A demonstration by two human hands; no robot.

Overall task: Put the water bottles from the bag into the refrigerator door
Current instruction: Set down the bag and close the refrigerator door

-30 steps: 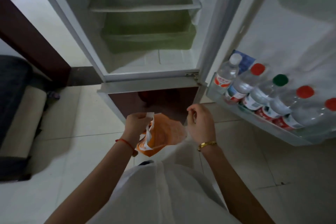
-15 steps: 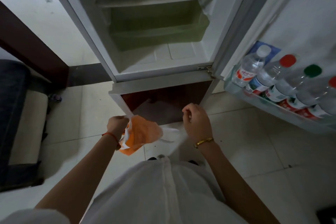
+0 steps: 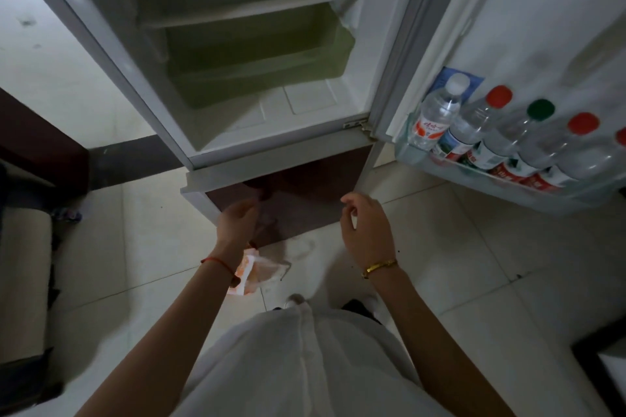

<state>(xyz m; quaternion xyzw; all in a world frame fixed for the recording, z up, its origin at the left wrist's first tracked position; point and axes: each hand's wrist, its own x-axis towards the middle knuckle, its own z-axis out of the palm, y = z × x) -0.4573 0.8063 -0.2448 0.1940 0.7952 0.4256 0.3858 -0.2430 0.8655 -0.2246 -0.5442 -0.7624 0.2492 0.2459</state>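
Several clear water bottles (image 3: 481,142) stand in a row in the refrigerator door shelf (image 3: 411,154) at the right; their caps are white, red and green. The crumpled orange and white bag (image 3: 251,276) shows blurred just below my left wrist, low over the tiled floor, apart from my fingers. My left hand (image 3: 237,222) hovers in front of the dark lower fridge panel with loosely curled fingers and nothing in them. My right hand (image 3: 367,230) hangs level with it, fingers apart and empty, left of and below the door shelf.
The refrigerator (image 3: 244,54) stands open with bare shelves and a greenish drawer (image 3: 257,61). Its door (image 3: 542,27) swings out to the right. A dark sofa (image 3: 23,247) lines the left edge. Dark furniture (image 3: 599,359) sits at the bottom right.
My left hand has let go of the bag, which has dropped below my wrist. Both hands have risen slightly toward the fridge. The view has shifted left, so the door shelf sits farther right.
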